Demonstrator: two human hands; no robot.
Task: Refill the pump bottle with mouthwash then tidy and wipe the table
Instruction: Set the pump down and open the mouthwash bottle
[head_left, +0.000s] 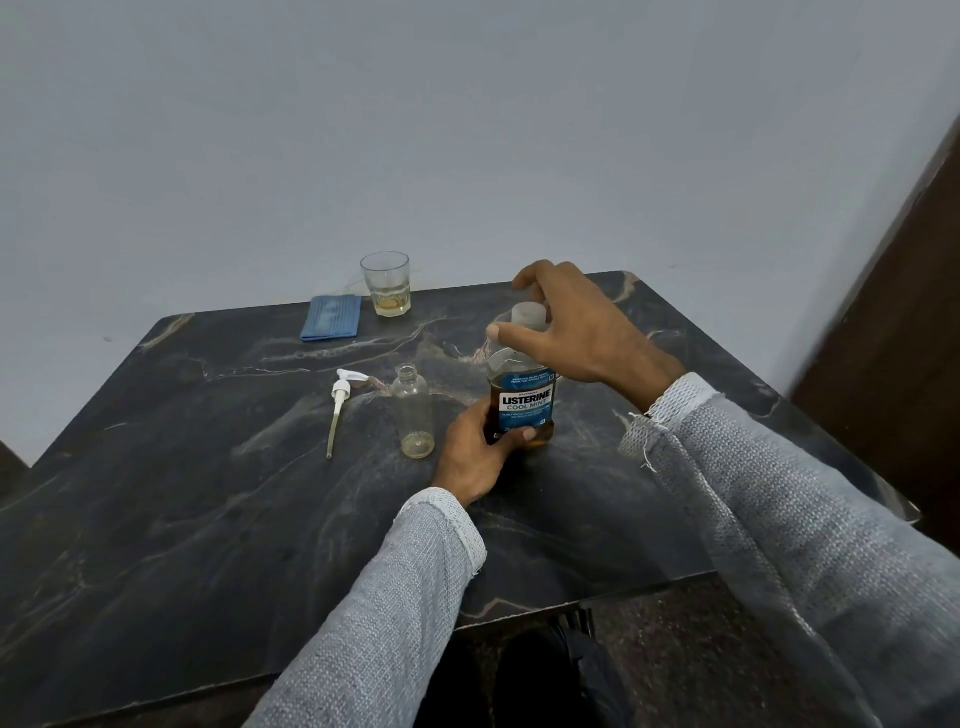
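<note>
A mouthwash bottle (522, 400) with a blue label and amber liquid stands upright on the dark marble table (208, 509). My left hand (478, 457) grips its lower body. My right hand (566, 322) is closed around its white cap (529, 315) from above. Just left of it stands a small clear pump bottle (414, 413), open at the top with only a trace of liquid at its bottom. The white pump head with its long tube (340, 402) lies flat on the table to the left of that bottle.
A folded blue cloth (332, 317) lies near the table's far edge, with a drinking glass (386, 284) holding a little yellowish liquid beside it. A pale wall rises behind the table. A dark wooden panel (893, 312) stands at the right.
</note>
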